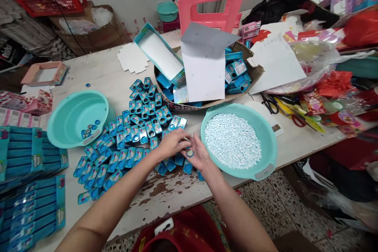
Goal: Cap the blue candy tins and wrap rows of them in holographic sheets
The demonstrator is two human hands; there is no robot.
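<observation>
My left hand (173, 143) reaches in over the tins, its fingers bent and pressed together at the fingertips of my right hand. What the left fingers pinch, if anything, is hidden. My right hand (200, 153) is cupped palm up and holds a small round lid (189, 152) with a gold-coloured face on its fingers. Below and left of both hands stand many small blue tins (130, 157), some with a dark round opening on top, others with a blue cap. Right of my right hand is a turquoise basin (270, 138) holding pale blue tablets (232, 139).
Another turquoise basin (59, 114) at left holds several loose blue caps (93, 127). Behind the tins, a cardboard box (256, 73) carries more tins and an open white-and-grey carton (203, 67). Scissors (270, 104) lie at right. Stacked blue packs (23, 153) stand on the left.
</observation>
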